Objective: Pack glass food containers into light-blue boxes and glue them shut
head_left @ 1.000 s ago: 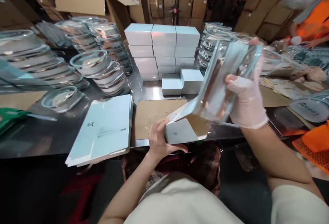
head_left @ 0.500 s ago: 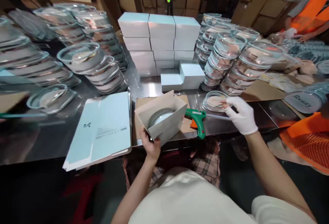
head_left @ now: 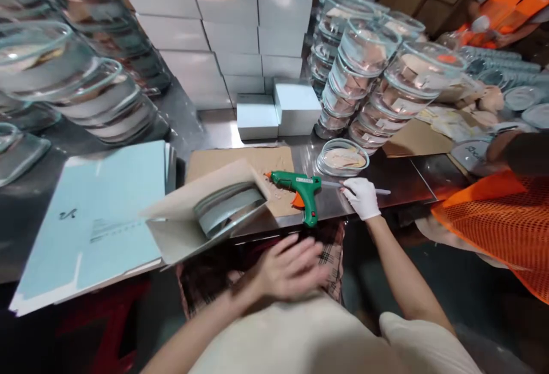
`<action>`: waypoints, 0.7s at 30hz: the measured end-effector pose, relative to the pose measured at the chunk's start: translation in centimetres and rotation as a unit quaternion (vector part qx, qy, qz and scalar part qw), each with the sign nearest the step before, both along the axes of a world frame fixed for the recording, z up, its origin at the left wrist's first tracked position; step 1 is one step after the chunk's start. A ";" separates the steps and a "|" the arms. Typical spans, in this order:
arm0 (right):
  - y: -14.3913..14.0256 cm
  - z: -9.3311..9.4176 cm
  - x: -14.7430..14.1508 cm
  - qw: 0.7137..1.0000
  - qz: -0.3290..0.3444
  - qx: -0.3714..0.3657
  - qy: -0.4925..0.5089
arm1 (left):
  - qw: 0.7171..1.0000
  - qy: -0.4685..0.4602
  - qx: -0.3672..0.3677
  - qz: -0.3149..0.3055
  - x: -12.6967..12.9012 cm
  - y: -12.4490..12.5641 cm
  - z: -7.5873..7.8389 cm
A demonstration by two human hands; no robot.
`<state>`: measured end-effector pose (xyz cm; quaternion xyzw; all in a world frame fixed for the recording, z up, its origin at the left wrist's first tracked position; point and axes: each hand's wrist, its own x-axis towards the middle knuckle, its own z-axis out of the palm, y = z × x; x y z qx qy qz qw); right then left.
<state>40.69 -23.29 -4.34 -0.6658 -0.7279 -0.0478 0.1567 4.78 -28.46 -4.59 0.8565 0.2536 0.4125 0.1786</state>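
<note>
My left hand (head_left: 294,268), bare and slightly blurred, hangs at the front edge of the table with fingers stretched out and nothing in it. My right hand (head_left: 362,198), in a white glove, has its fingers closed on a pale glue stick (head_left: 382,191) that sticks out behind the green glue gun (head_left: 303,188). The gun lies on a cardboard sheet (head_left: 231,158), its orange tip pointing left. Left of it an open white box (head_left: 174,237) leans at the table edge, with a round glass container (head_left: 229,207) inside. Behind the glove sits a lidded glass container (head_left: 343,156).
Flat light-blue box blanks (head_left: 111,191) lie stacked at left. White boxes (head_left: 227,36) are piled at the back, with stacked glass containers (head_left: 360,65) right and more (head_left: 111,99) left. People in orange vests (head_left: 484,208) are at the right.
My left hand has let go of the box, which now rests on the table further left. My right hand has moved from the lidded container down to the glue stick. The view has shifted.
</note>
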 end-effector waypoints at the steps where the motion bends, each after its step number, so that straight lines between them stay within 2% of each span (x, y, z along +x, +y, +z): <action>1: 0.3 -0.1 0.3 1.000 0.006 -0.002 -0.003 | 0.999 0.046 0.020 0.008 2.2 0.3 0.1; 4: 1.1 -0.3 0.8 0.999 0.033 -0.008 -0.012 | 0.978 0.190 0.044 0.071 6.9 2.2 -0.1; 6: 1.4 -0.3 0.9 0.998 0.053 -0.008 -0.019 | 0.969 0.228 0.033 0.091 7.9 3.3 -0.5; 11: 1.6 -0.5 0.5 0.996 0.085 0.007 -0.029 | 0.972 0.224 0.030 0.069 6.6 3.7 -1.2; 17: 2.0 -0.1 0.3 0.993 0.107 0.020 -0.034 | 0.975 0.216 0.006 0.053 7.4 3.8 -0.4; 19: 1.6 0.2 0.6 0.992 0.117 0.040 -0.034 | 0.982 0.186 0.024 0.037 6.3 3.2 0.2; 21: 0.6 0.5 0.6 0.988 0.103 0.115 -0.015 | 0.989 0.142 0.042 0.009 3.5 2.4 1.0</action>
